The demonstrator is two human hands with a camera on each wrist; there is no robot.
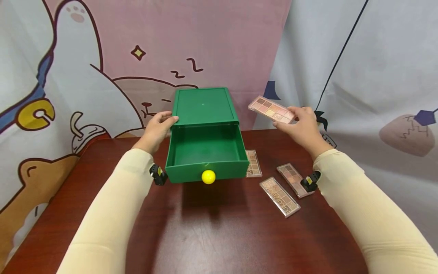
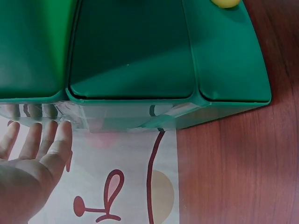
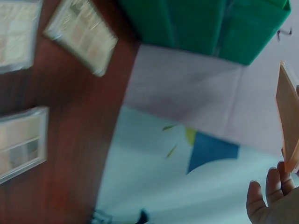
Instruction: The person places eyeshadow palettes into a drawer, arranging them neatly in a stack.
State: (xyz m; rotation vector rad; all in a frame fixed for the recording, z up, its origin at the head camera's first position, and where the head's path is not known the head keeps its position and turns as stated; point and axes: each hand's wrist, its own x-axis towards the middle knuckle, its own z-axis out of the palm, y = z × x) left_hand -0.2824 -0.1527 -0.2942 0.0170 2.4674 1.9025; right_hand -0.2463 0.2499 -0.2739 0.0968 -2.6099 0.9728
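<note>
A green drawer cabinet [image 1: 203, 103] stands at the back of the table, its drawer [image 1: 186, 173] pulled out and the green floor inside showing. The drawer front bears a round yellow knob [image 1: 208, 177]. My left hand [image 1: 155, 131] rests against the cabinet's left side near the top edge; in the left wrist view its fingers [image 2: 57, 142] are fairly straight. Up in the air to the right of the cabinet, my right hand [image 1: 302, 127] pinches one end of an eyeshadow palette [image 1: 271, 109] with pinkish pans. In the right wrist view that palette [image 3: 288, 114] appears from its back.
Three more eyeshadow palettes lie on the dark red table [image 1: 202, 236]: one palette [image 1: 253, 163] beside the drawer, another palette [image 1: 280, 196] nearer me, and a third palette [image 1: 293, 179] under my right wrist. A printed cartoon cloth [image 1: 222, 45] hangs behind the table.
</note>
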